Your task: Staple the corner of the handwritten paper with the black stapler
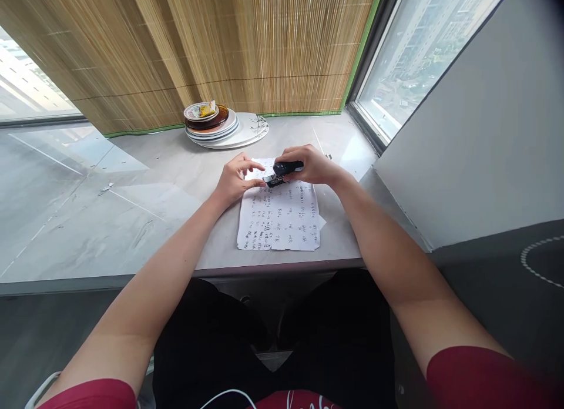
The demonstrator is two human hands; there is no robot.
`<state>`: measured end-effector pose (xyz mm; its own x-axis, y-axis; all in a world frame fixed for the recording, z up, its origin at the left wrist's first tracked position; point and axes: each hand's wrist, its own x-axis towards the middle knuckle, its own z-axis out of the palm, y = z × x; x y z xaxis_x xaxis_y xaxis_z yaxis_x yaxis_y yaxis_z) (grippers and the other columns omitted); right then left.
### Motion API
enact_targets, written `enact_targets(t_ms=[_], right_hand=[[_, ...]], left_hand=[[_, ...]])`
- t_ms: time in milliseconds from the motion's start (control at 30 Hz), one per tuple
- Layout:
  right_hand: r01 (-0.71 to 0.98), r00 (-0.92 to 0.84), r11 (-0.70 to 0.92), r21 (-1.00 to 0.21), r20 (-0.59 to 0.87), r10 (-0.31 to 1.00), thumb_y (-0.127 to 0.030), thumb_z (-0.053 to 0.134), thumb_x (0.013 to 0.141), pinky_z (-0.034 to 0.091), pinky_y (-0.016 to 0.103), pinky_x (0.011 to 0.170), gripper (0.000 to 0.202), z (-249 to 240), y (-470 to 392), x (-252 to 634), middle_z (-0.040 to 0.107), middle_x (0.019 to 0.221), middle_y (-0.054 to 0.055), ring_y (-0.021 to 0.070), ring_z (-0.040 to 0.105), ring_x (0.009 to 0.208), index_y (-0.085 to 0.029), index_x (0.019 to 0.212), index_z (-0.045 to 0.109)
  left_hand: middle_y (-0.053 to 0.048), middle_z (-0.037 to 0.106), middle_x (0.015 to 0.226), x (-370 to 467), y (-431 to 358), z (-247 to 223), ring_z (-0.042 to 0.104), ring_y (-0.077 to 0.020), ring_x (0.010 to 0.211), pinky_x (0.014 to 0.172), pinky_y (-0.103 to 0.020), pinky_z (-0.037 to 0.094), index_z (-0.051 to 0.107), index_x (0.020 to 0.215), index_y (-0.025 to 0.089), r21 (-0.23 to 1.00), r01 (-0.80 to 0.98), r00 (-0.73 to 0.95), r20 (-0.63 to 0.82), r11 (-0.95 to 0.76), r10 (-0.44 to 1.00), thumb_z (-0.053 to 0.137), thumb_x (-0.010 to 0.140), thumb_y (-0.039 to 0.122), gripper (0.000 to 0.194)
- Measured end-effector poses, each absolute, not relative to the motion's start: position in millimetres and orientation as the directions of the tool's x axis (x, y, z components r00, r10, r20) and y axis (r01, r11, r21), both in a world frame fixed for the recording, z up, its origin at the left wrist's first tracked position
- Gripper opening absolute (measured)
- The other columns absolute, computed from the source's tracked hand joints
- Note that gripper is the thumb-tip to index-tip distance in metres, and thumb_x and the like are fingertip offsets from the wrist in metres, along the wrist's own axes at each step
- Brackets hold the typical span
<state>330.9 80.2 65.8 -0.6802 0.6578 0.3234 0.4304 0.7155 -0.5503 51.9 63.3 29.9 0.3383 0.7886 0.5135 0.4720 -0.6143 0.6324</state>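
A black stapler (pixel 287 168) is held over the sheets by my right hand (pixel 306 163), whose fingers wrap round its rear part. Its top arm looks raised from its base, with the front end pointing left. My left hand (pixel 235 177) is at that front end, thumb and forefinger apart, the thumb tip by the stapler's base. Whether the thumb touches it is hard to tell. Beneath both hands lie white papers (pixel 282 221) covered in handwriting, with one corner of a lower sheet sticking out at the right.
Stacked plates (pixel 211 127) stand on a large white oval plate (pixel 253 130) behind the papers. A bamboo blind (pixel 264 50) hangs behind them. Small scraps (pixel 106 187) lie on the grey counter (pixel 176 233) at the left. A wall (pixel 480 138) rises at the right.
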Motion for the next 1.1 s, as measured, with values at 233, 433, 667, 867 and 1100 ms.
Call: enact_targets(t_ms=[233,433,667,867,1100], right_hand=[[0.293,-0.773,0.791,-0.537,0.354,0.526,-0.041,0.074,0.094,0.049,0.041,0.093,0.021,65,63,306,0.073,0.097,0.006,0.0233,0.063,0.093,-0.028,0.107,0.082],[0.497,-0.551,0.671,-0.550,0.397,0.734,-0.046,0.075,0.093,0.051,0.041,0.091,0.033,81,69,327,0.075,0.106,0.007,0.0261,0.065,0.098,-0.026,0.119,0.079],[0.709,-0.228,0.495,-0.502,0.502,0.835,-0.043,0.077,0.088,0.053,0.047,0.088,0.033,76,93,360,0.075,0.099,0.009,0.0300,0.066,0.093,-0.024,0.115,0.081],[0.687,-0.350,0.499,-0.528,0.361,0.864,-0.041,0.078,0.084,0.053,0.045,0.083,0.025,63,99,368,0.080,0.096,0.008,0.0286,0.069,0.089,-0.023,0.100,0.083],[0.642,-0.463,0.540,-0.544,0.286,0.839,-0.035,0.079,0.082,0.055,0.045,0.094,0.025,68,93,362,0.082,0.105,0.006,0.0279,0.073,0.097,-0.026,0.105,0.084]], left_hand=[[-0.005,0.066,0.099,55,63,27,0.059,-0.0210,0.084,0.078,-0.038,0.054,0.081,0.110,0.027,0.601,0.423,0.486,0.481,-0.678,0.730,0.101,0.071,0.061,0.055],[-0.013,0.072,0.136,61,59,31,0.067,-0.0280,0.122,0.102,-0.043,0.053,0.066,0.138,0.024,0.606,0.471,0.427,0.480,-0.641,0.767,0.066,0.104,0.063,0.051],[-0.006,0.077,0.104,52,62,26,0.067,-0.0316,0.113,0.116,-0.056,0.039,0.078,0.095,0.028,0.312,0.621,0.642,0.323,-0.719,0.695,0.072,0.099,0.044,0.018],[-0.010,0.073,0.128,59,56,24,0.064,-0.0324,0.120,0.109,-0.050,0.045,0.077,0.113,0.027,0.295,0.633,0.616,0.369,-0.716,0.696,0.070,0.099,0.038,0.020],[-0.008,0.074,0.130,69,53,16,0.066,-0.0340,0.123,0.120,-0.054,0.040,0.075,0.138,0.036,0.343,0.582,0.669,0.313,-0.737,0.674,0.073,0.094,0.040,0.044]])
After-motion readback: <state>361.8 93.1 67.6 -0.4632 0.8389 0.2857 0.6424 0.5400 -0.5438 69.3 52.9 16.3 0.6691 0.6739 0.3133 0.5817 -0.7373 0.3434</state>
